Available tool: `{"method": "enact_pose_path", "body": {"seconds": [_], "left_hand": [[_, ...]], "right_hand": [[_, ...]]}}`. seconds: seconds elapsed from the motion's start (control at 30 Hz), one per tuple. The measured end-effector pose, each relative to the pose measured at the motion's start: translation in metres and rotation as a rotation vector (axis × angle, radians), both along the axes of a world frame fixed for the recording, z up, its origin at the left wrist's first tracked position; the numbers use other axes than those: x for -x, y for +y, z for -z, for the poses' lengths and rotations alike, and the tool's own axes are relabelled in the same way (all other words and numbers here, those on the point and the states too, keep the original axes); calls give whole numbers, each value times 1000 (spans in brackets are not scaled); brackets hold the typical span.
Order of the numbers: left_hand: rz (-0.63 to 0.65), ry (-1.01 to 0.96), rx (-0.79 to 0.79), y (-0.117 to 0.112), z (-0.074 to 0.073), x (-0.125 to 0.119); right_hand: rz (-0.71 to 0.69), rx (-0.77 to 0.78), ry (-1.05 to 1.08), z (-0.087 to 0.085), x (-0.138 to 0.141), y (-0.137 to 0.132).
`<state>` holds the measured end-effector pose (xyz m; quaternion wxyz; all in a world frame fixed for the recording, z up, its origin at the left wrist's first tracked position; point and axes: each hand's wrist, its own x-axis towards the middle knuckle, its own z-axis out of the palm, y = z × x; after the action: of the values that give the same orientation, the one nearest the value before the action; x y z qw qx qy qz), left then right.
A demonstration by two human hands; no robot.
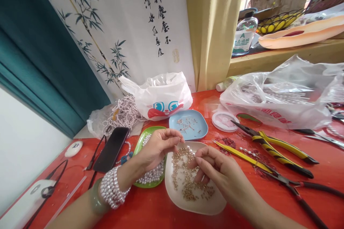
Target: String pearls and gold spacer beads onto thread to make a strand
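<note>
The left hand is positioned above the inner edges of the green tray and the white tray. Its forearm enters from lower left, the wrist is bent, and the fingers curl toward the right with thumb and index fingertip close together in a narrow pinch. A multi-row pearl bracelet and a pale green bangle encircle this forearm.

The right hand is positioned over the right side of the white tray. Its forearm enters from lower right; thumb and index finger are narrowed toward each other, with the remaining fingers curled beneath, above the beads.

A few white pearl beads are located between the two hands, next to the right fingertips. It cannot be determined whether they are threaded, or whether either pinch is closed on a line. Gold beads lie loose in the white tray, in the space below and between the hands.

The right hand covers part of the gold beads and the tray's right rim. The left hand and wrist cover part of the green tray and its silver pearl beads. Small metal pieces in the blue tray are too fine to identify. The cutting pliers at right are cut off at the handles; both forearms are cut off by the lower edge.
</note>
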<state>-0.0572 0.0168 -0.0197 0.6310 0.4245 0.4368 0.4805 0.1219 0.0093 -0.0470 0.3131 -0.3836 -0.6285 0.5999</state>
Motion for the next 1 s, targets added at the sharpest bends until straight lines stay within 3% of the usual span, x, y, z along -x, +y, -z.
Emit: {"method": "enact_pose_path", "body": {"seconds": [0.23, 0.53, 1.0], "left_hand": [[-9, -2, -18, 1, -1, 0], [-120, -9, -11, 0, -4, -2], [-106, 75, -61, 0, -5, -2]], "right_hand": [[18, 18, 4, -1, 0, -1], [23, 10, -15, 1, 1, 1], [32, 7, -19, 0, 0, 1]]}}
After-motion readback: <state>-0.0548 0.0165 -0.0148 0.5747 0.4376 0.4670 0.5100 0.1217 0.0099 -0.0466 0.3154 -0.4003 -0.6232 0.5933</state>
